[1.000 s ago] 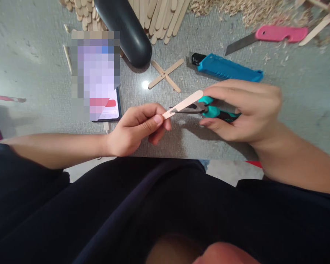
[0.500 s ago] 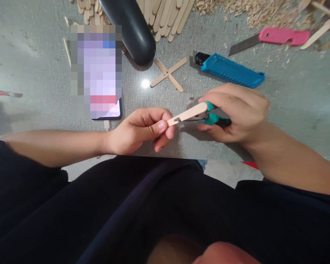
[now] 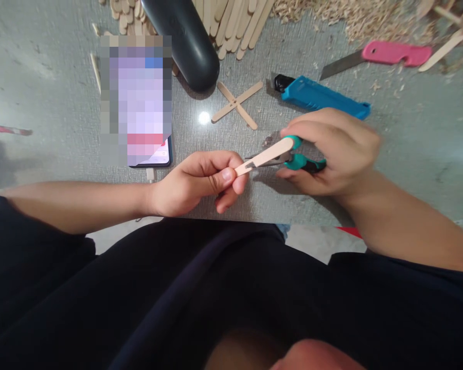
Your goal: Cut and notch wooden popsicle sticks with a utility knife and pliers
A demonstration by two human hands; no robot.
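My left hand (image 3: pixel 204 182) pinches one end of a wooden craft stick (image 3: pixel 272 154) between thumb and forefinger. The stick slants up to the right and has a dark-marked notch near my thumb. My right hand (image 3: pixel 334 151) is closed around the handles of green-and-black pliers (image 3: pixel 299 161). The metal jaws lie behind the stick, partly hidden by it, and appear parted. Beyond my hands, two craft sticks lie crossed as an X (image 3: pixel 236 103) on the grey table (image 3: pixel 193 139).
A blue box cutter (image 3: pixel 324 97) and a pink-handled knife (image 3: pixel 395 53) lie at the right. A black case (image 3: pixel 185 46), craft sticks (image 3: pixel 237 25) and wood shavings (image 3: pixel 362 20) are at the back. A blurred phone (image 3: pixel 142 103) with a cable stands left.
My right hand and the pliers have shifted slightly up and away, with a jaw tip now showing above the stick. My left hand stays nearly still with the craft stick.
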